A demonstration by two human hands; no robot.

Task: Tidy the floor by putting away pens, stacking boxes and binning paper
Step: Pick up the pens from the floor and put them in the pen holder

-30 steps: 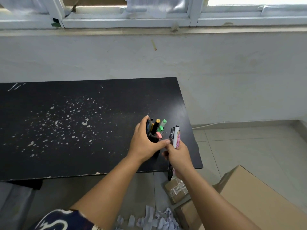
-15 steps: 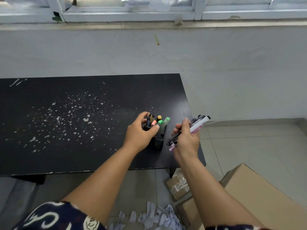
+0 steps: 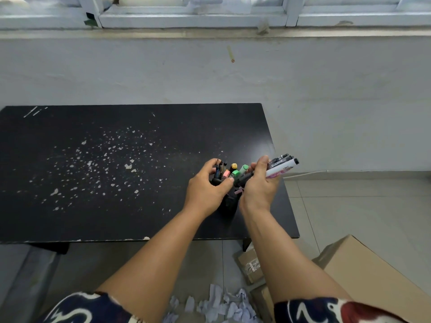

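A single wide-angle view from a camera worn on the person's head, looking forward and steeply down. Both forearms reach in from the bottom edge toward the centre, where the left hand (image 3: 207, 191) and right hand (image 3: 260, 187) meet close to the lens. The black bench (image 3: 93, 159) fills the middle and left of the view, seen from above. Beyond it the white wall (image 3: 326, 94) rises to a window sill (image 3: 210, 33) along the top edge. The tiled floor (image 3: 349, 210) shows at right and below. Straight lines bow slightly toward the edges.

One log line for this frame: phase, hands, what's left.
phase: pens into pen holder | left hand: grips holder | right hand: holds pen bundle | left: paper scraps, boxes on floor
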